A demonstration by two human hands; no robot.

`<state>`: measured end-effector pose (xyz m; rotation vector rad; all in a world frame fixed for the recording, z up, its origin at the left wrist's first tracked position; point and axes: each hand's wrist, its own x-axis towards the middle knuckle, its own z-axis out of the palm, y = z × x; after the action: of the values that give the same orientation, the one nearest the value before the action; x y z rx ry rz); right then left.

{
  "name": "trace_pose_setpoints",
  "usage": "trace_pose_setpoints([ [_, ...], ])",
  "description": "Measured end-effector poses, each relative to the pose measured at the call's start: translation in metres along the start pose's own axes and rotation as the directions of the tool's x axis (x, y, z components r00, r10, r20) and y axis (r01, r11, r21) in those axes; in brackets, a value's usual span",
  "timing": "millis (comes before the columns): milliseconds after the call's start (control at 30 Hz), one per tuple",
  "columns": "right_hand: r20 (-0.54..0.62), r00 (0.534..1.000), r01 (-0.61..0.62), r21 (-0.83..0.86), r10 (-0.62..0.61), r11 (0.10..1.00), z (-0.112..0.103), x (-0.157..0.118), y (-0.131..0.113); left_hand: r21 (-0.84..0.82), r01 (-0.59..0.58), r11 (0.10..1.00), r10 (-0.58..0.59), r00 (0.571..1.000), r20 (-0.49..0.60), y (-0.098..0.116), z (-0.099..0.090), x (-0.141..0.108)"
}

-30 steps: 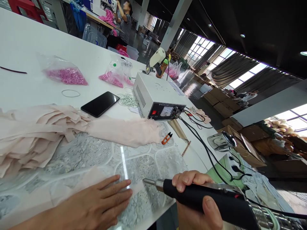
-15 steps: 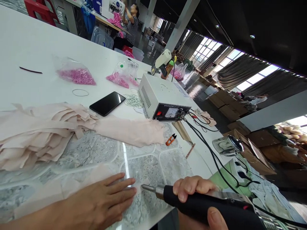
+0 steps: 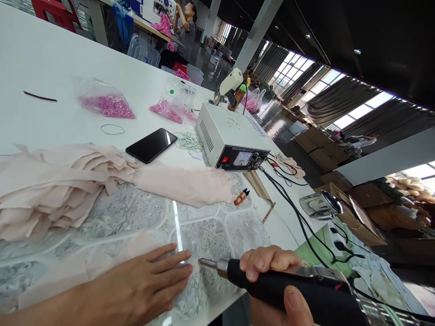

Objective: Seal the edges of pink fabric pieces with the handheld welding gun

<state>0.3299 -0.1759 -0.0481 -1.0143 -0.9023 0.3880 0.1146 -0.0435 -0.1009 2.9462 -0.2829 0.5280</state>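
My left hand lies flat, fingers stretched out, on a thin pale pink fabric piece spread over the grey stone-patterned mat. My right hand is wrapped round a black handheld tool with a metal tip. That tip is just right of my left fingertips, at the fabric's right end. Behind my hands, a longer pink fabric strip runs rightward from a layered pile of pink fabric. Orange thread snips rest by the strip's right end.
A white control box with black cables stands behind the mat. Near it are a black phone, light elastic loops and bags of pink loops. A glass jar is at right. A person works far back.
The tool in my right hand has shifted slightly left and up, its tip staying by my left fingertips. My left hand has barely moved.
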Motion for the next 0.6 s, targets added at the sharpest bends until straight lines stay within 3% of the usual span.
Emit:
trace_pose_setpoints([
  [200, -0.038, 0.999, -0.009, -0.037, 0.008, 0.999, -0.004, -0.002, -0.006, -0.015, -0.009, 1.000, 0.008, 1.000, -0.005, -0.002, -0.005, 0.004],
  [600, 0.048, 0.999, 0.007, 0.001, -0.007, 1.000, -0.007, -0.011, -0.004, 0.010, -0.009, 1.000, 0.009, 1.000, 0.026, 0.000, -0.006, 0.006],
])
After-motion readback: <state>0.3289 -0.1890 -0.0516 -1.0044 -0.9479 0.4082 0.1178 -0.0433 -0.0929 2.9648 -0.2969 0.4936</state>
